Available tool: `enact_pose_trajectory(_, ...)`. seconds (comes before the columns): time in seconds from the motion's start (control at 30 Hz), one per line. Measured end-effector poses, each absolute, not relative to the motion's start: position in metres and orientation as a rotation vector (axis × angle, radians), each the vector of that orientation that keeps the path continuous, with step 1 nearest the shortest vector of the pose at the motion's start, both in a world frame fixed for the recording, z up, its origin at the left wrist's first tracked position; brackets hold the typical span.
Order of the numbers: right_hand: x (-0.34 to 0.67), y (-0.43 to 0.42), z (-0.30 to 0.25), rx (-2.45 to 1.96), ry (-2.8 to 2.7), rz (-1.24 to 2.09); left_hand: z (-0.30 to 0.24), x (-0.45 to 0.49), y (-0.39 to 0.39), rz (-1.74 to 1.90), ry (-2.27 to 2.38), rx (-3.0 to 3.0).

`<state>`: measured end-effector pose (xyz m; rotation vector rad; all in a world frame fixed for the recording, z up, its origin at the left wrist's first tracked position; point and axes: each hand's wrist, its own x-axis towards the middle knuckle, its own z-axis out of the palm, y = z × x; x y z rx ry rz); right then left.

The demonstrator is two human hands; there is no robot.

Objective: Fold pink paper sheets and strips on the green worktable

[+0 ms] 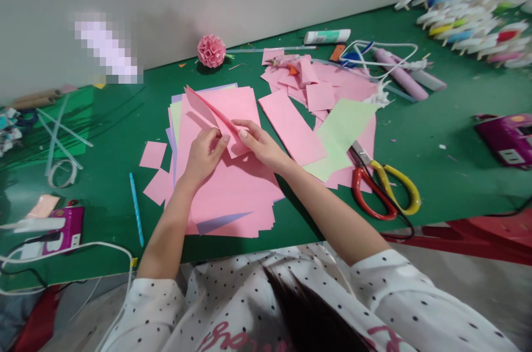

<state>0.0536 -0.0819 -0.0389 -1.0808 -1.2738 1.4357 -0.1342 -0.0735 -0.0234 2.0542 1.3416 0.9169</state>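
Note:
A partly folded sheet of pink paper (216, 119) is held up at a tilt between my two hands. My left hand (205, 153) has its fingers curled closed at the sheet's lower left edge. My right hand (260, 141) pinches the sheet's right side between thumb and fingers. Beneath them lies a stack of pink paper (226, 197), with purple and green sheets showing at its edges. Right of the stack is a folded pink strip (293, 127), partly over a light green sheet (347, 125).
Scissors (384, 188) with red and yellow handles lie at right. Behind are pink scraps (320, 97), a glue stick (327, 36), a pink glue gun (401, 74) and a pink paper ball (211, 51). A blue pencil (136, 209) and a purple power socket (62, 230) lie left.

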Motion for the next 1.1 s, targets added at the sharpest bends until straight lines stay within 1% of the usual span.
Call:
enact_pose_trajectory(0.27,0.053,-0.077,-0.043,-0.981,-0.912,1.654,-0.018,-0.135,-0.076,0.980,1.369,1.996)
enact_pose_trajectory(0.43,0.058,-0.075,-0.037,-0.844,-0.636,1.662,-0.017,-0.137,-0.074,1.067,1.381,1.826)
enact_pose_trajectory(0.7,0.062,-0.074,-0.033,-0.763,-0.626,1.689,-0.038,-0.145,-0.061,1.219,1.547,1.687)
enact_pose_trajectory(0.9,0.062,-0.074,-0.040,-0.775,-0.696,1.729,-0.041,-0.143,-0.063,1.197,1.559,1.903)
enact_pose_trajectory(1.0,0.061,-0.075,-0.041,-0.789,-0.738,1.730,-0.032,-0.139,-0.068,1.117,1.471,1.892)
enact_pose_trajectory(1.1,0.061,-0.076,-0.042,-0.774,-0.748,1.767,-0.026,-0.135,-0.071,1.027,1.249,1.711)
